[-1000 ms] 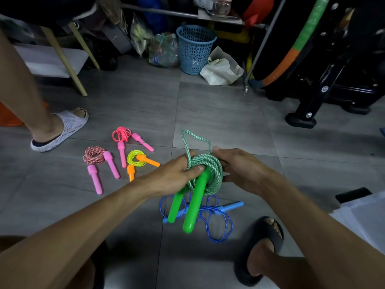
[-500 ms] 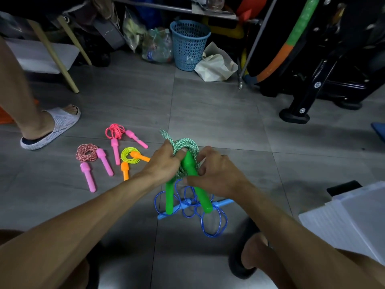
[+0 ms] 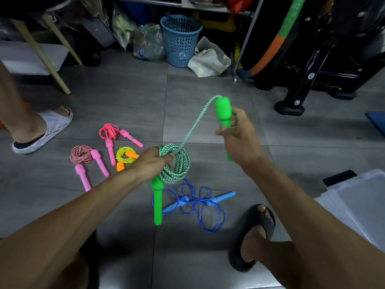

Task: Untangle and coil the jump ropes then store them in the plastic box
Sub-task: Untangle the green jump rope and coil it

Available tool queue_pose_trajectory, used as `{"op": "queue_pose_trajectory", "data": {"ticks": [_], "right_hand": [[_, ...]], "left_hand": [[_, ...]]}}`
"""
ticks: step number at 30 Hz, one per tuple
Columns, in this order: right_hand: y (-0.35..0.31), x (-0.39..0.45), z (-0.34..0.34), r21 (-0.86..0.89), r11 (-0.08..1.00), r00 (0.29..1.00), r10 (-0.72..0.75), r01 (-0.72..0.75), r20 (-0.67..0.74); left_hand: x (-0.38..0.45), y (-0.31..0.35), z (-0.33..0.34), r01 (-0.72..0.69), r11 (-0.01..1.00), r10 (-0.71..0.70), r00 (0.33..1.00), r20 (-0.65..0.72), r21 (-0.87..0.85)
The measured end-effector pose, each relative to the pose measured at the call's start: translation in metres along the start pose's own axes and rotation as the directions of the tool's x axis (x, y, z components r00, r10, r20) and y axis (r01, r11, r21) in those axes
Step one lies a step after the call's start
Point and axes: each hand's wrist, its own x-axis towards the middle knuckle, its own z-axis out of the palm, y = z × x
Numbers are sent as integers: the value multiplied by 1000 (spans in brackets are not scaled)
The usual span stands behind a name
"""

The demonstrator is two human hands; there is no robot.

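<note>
My left hand grips the coiled green jump rope above the floor, and one green handle hangs down from the coil. My right hand holds the other green handle raised up and to the right, with a taut strand running from it back to the coil. Under the coil, a blue jump rope lies loose and tangled on the tiles. To the left lie three coiled ropes: a red-white one with pink handles, a pink one and a yellow one with orange handles.
A translucent plastic box sits at the right edge. My foot in a black slipper is beside the blue rope. Another person's foot in a white slipper stands at left. A blue basket, bags and black exercise gear line the back.
My right hand has pulled one green handle out of the coil and lifted it up to the right, drawing a strand of rope taut. My left hand keeps hold of the coil.
</note>
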Motion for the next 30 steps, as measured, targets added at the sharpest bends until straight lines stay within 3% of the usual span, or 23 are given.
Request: {"op": "queue_pose_trajectory", "data": {"ticks": [2, 5, 7, 9, 11, 13, 19, 23, 27, 30], "right_hand": [[2, 5, -1, 154, 982, 981, 129, -106, -144], [6, 5, -2, 375, 894, 928, 328, -245, -178], [8, 5, -2, 522, 783, 881, 458, -338, -117], [5, 1, 0, 646, 635, 847, 530, -425, 37], [2, -6, 5, 722, 515, 831, 535, -462, 150], [-1, -12, 11, 767, 457, 833, 525, -450, 176], [-4, -16, 18, 808, 404, 838, 512, -428, 188], [-4, -20, 24, 758, 469, 824, 545, -453, 156], [-1, -16, 18, 734, 443, 815, 520, -514, 257], [-1, -16, 20, 613, 523, 797, 494, -592, 348]], "left_hand": [[-3, 3, 2, -64, 997, 64, 998, -3, -44], [-7, 12, 3, -137, 972, 148, 988, 47, -192], [-12, 17, 5, -156, 940, 193, 976, 98, -302], [-15, 19, 7, -172, 906, 244, 959, 146, -387], [-17, 21, 7, -183, 887, 275, 947, 166, -424], [-18, 24, 6, -184, 873, 291, 940, 178, -452], [-23, 27, 5, -111, 827, 309, 908, 281, -551], [-25, 30, 6, -77, 805, 311, 899, 309, -588], [-20, 28, 1, -182, 897, 297, 923, 245, -402], [-20, 25, 3, -233, 920, 305, 931, 201, -316]]}}
